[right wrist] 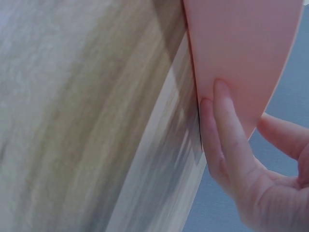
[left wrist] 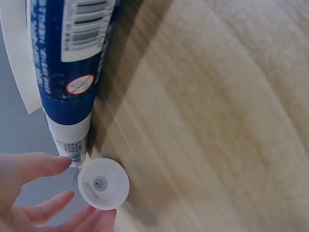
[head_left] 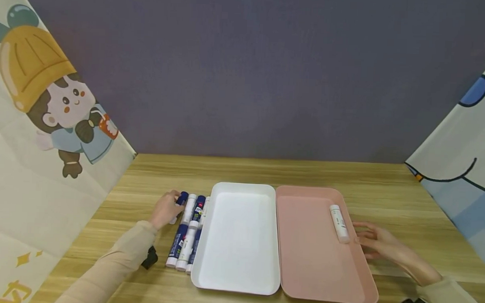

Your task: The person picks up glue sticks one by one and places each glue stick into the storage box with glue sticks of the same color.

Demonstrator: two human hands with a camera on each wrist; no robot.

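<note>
In the head view my left hand [head_left: 166, 210] is at the outer left of a group of glue sticks, its fingers round a blue-capped glue stick [head_left: 182, 198]. The left wrist view shows the white round base of that glue stick [left wrist: 104, 184] between thumb and fingers. Nearer me lies a large blue glue stick [head_left: 177, 246]. On the right, my right hand [head_left: 383, 245] touches the outer wall of a pink tray [head_left: 318, 279], fingers fairly straight and thumb near the rim. Inside that tray lies one white glue stick [head_left: 339, 224].
A white tray [head_left: 237, 240] stands left of the pink one, their sides touching. Several blue and white glue sticks, among them a white one [head_left: 189, 208], lie in two rows against its left side. A dark grey panel [head_left: 269, 81] rises behind the wooden table [head_left: 242, 169].
</note>
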